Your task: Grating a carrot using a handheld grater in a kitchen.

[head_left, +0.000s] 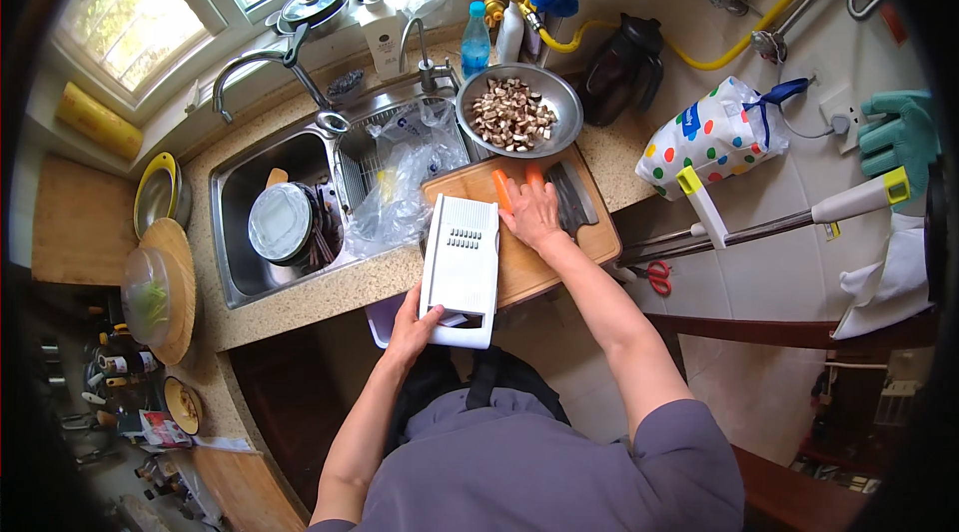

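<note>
My left hand (416,322) grips the near end of a white flat grater (462,264) that lies tilted over the wooden cutting board (589,242). My right hand (531,212) rests on the board and is closed on an orange carrot (500,188), held just right of the grater's slotted blade; a second orange end (534,173) shows past the fingers. A dark cleaver (574,200) lies on the board to the right of that hand. Beyond the board stands a metal bowl (562,92) full of chopped brown mushroom pieces (511,114).
A double steel sink (235,194) with a lidded pot (281,222) and clear plastic bags (405,177) lies left of the board. Taps, bottles and a dark kettle (624,67) line the back. A dotted bag (709,132) and red scissors (656,276) sit right.
</note>
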